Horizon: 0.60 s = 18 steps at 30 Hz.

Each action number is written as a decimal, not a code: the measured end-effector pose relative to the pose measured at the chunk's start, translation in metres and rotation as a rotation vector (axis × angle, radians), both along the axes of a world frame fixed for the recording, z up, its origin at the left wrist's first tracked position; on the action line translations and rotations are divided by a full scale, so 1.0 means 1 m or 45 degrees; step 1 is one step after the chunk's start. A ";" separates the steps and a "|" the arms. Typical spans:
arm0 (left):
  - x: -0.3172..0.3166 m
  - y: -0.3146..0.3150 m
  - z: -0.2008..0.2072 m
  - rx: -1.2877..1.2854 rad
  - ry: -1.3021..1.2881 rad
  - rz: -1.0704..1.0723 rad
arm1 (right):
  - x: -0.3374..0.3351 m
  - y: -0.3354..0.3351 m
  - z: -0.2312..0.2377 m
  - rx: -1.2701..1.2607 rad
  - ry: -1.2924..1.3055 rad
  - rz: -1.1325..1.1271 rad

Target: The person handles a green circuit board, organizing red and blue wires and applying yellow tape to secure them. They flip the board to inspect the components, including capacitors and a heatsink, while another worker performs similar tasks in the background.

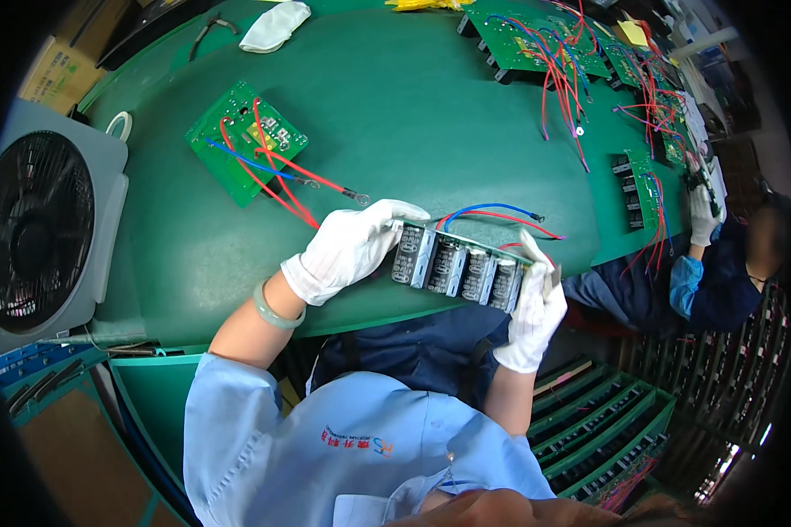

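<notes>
Between my two white-gloved hands I hold a circuit board [462, 275] on edge above the front of the green table. Its row of several large black capacitors faces me, and red and blue wires trail from its far side. My left hand [353, 249] grips the board's left end, fingers bent over its upper edge. At the opposite end, my right hand [536, 303] closes on the board with the thumb up. A second green circuit board [247, 145] lies on the table beyond my left hand, wire side up, its red and blue wires ending in ring terminals.
A grey fan [39, 228] stands at the left. Several wired boards [536, 48] lie at the far right, where a gloved co-worker's hand [703, 215] works. A white cloth [275, 27] and pliers [211, 33] lie at the back. Green racks [602, 430] stand at lower right.
</notes>
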<state>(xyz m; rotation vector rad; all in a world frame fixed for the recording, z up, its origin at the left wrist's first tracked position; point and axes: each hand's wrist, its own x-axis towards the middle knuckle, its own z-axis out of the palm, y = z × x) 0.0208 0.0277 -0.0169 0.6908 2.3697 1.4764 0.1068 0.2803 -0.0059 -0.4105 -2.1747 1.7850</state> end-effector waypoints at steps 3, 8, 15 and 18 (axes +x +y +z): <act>0.001 0.003 -0.035 0.053 0.211 0.205 | -0.016 -0.004 -0.001 -0.399 -0.059 -0.010; -0.004 0.004 -0.050 0.323 -0.100 0.168 | -0.016 0.005 -0.021 -0.608 -0.231 0.053; -0.004 0.004 -0.044 0.334 -0.037 0.135 | -0.016 0.006 -0.023 -0.499 -0.271 0.069; -0.004 0.003 -0.049 0.371 -0.014 0.136 | -0.016 0.005 -0.023 -0.523 -0.259 0.041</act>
